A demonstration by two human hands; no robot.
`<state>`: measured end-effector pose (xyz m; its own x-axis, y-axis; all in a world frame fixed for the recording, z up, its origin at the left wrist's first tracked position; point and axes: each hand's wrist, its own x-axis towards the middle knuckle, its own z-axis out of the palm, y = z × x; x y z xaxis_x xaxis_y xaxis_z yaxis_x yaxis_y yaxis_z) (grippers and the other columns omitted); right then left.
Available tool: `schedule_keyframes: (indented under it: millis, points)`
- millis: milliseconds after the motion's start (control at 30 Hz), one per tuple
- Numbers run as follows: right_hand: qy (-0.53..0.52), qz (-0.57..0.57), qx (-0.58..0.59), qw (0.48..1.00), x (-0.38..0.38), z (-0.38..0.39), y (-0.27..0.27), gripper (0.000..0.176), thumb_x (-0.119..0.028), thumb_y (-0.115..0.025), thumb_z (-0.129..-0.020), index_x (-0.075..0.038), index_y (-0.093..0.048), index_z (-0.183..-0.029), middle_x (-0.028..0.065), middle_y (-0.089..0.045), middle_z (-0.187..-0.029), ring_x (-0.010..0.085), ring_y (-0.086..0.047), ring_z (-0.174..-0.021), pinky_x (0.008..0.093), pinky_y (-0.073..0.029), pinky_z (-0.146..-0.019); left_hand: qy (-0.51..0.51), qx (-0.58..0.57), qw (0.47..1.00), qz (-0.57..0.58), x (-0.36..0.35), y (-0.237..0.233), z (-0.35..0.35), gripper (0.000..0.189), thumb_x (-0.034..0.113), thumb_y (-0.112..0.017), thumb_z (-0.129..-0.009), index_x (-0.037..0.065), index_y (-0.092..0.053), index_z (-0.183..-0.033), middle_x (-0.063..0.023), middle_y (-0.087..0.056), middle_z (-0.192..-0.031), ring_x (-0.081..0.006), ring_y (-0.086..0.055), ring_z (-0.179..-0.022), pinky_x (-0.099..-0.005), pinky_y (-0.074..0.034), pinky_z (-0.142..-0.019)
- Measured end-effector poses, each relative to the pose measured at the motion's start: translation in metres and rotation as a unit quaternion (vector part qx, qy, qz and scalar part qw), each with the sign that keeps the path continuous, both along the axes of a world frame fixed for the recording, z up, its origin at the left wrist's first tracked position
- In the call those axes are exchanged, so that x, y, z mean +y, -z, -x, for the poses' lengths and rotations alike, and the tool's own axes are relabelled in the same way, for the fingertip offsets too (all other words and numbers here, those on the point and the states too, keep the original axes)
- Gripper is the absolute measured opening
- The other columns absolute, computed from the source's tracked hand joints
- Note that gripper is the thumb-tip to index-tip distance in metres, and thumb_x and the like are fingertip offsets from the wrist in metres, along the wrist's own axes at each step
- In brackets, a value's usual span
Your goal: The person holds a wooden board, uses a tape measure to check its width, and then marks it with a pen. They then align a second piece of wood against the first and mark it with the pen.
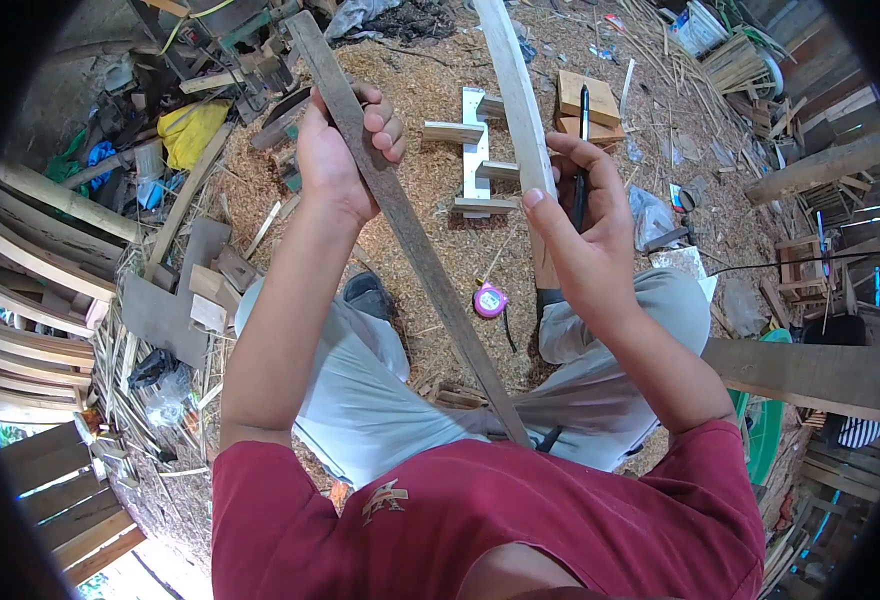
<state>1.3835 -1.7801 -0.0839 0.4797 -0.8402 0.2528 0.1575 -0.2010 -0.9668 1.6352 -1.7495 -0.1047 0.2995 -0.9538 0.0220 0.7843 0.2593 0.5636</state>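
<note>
The person sits on the sawdust-strewn floor (430, 90) with a length of wood in each hand. The left hand (345, 140) is closed round a dark strip (430, 280), fingers curled over its front edge and thumb behind. The strip runs from eleven o'clock above the hand down to five o'clock, ending between the knees. The right hand (580, 215) pinches a pale slat (515, 90) between thumb and fingers, with a black pen (583, 120) tucked upright among those fingers. The slat rises towards twelve o'clock from that hand, curving slightly.

The two pieces stand apart, the pale one at three o'clock of the dark one, not touching. It looks to me like a comparing or marking job. To do it well, I would bring the edges flush together, brace the lower ends against the legs so nothing swings, and free the pen only once the grip is steady.

A pink tape measure (490, 300) lies on the floor at seven o'clock from the right hand, just beside the dark strip. A white frame (475, 150) lies between the two hands, farther off.
</note>
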Motion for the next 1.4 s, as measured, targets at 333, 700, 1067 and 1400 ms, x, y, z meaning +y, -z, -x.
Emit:
schedule_keyframes:
  millis: [333, 700, 1067, 1400]
  points:
    - [-0.002, -0.003, 0.008, 1.0, -0.0011, 0.0006, 0.0018, 0.049, -0.005, -0.069, -0.091, 0.001, -0.048, -0.134, 0.0032, -0.054, -0.105, 0.0104, -0.051, -0.097, 0.0265, -0.044, -0.088, -0.024, -0.013, 0.999, -0.03, 0.0011, -0.0039, 0.0041, 0.05, 0.047, -0.027, -0.107, 0.007, -0.053, -0.091, -0.0009, -0.046, -0.064, -0.0153, -0.044, -0.055, -0.0315, -0.039, -0.05]
    - [-0.004, 0.015, 0.019, 1.0, 0.0027, 0.0001, -0.0009, 0.049, -0.006, -0.069, -0.092, 0.002, -0.047, -0.135, 0.0036, -0.054, -0.104, 0.0097, -0.052, -0.094, 0.0253, -0.046, -0.083, -0.014, -0.012, 1.0, -0.021, 0.0004, -0.0027, 0.0036, 0.052, 0.049, -0.026, -0.107, 0.008, -0.052, -0.09, -0.0006, -0.046, -0.064, -0.0149, -0.044, -0.054, -0.0315, -0.041, -0.05]
    - [-0.009, 0.028, 0.031, 0.999, 0.0031, -0.0001, -0.0029, 0.05, -0.005, -0.069, -0.092, 0.003, -0.046, -0.135, 0.0052, -0.055, -0.106, 0.0104, -0.054, -0.095, 0.0262, -0.047, -0.084, -0.022, -0.016, 0.999, -0.034, 0.0003, -0.0031, 0.0047, 0.055, 0.051, -0.024, -0.107, 0.007, -0.052, -0.091, -0.0005, -0.046, -0.064, -0.015, -0.044, -0.054, -0.0312, -0.04, -0.05]
    - [-0.017, 0.023, 0.015, 0.999, 0.001, -0.001, 0.0038, 0.05, -0.005, -0.069, -0.092, 0.002, -0.046, -0.135, 0.0051, -0.055, -0.106, 0.0111, -0.053, -0.097, 0.0266, -0.047, -0.085, -0.013, -0.01, 0.999, -0.028, 0.0, -0.002, 0.0032, 0.055, 0.052, -0.025, -0.107, 0.007, -0.052, -0.092, -0.0009, -0.046, -0.064, -0.0152, -0.045, -0.054, -0.0315, -0.04, -0.049]
